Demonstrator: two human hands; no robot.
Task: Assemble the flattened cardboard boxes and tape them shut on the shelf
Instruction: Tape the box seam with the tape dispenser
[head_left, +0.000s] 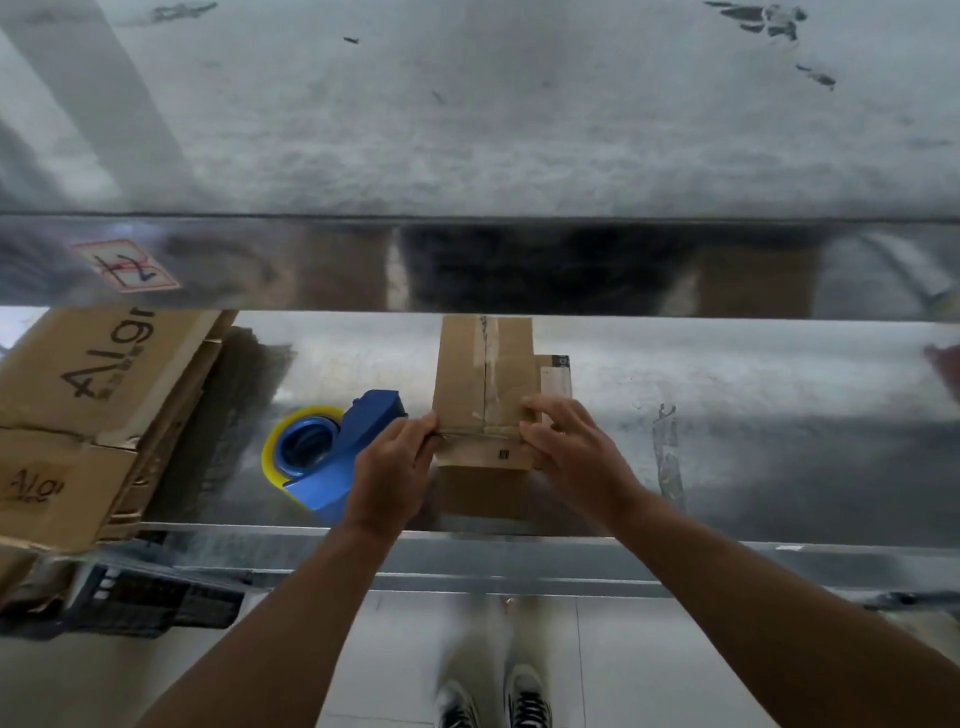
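on the metal shelf (737, 410) a brown cardboard box (465, 374) is set by the front edge, a blue tape dispenser (366, 434) just left, flattened cardboard boxes (78, 410) at the left end.

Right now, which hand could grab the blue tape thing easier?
Left. The tape dispenser lies just beside the left hand; the right hand sits across the box from it.

Shiny metal shelf (727, 405) here, so polished it throws back blurry brown and dark shapes. The upper shelf (467, 104) above it is duller, grey and scuffed with a few black marks. Its glossy front lip (519, 265) has a red-bordered sticker (127, 266) on the left. Underneath there are pale floor tiles (405, 649), plus a black plastic crate (156, 603) tucked low at the left.
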